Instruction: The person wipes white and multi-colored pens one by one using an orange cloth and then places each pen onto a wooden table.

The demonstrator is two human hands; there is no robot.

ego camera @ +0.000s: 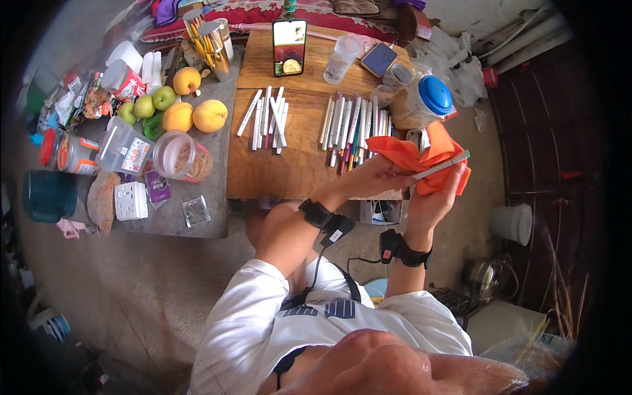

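My left hand [382, 177] holds one end of a white marker pen [437, 167] with a green tip end, and an orange cloth [429, 153] lies against its fingers. My right hand [444, 197] grips the cloth and the marker's other end from the right side. Both hands are above the right front corner of the wooden table [276, 177]. A dense row of markers and colored pencils [353, 123] lies on the table just beyond my left hand. Farther left, a smaller loose group of white markers [266, 118] rests on the wood, some crossing others.
A phone [289, 49] stands upright at the back, near a clear plastic cup [341, 59] and another phone [379, 59]. A blue-lidded jar [434, 96] stands at the right. The grey side table [197, 227] holds peaches [210, 116], green fruit and plastic containers [124, 145].
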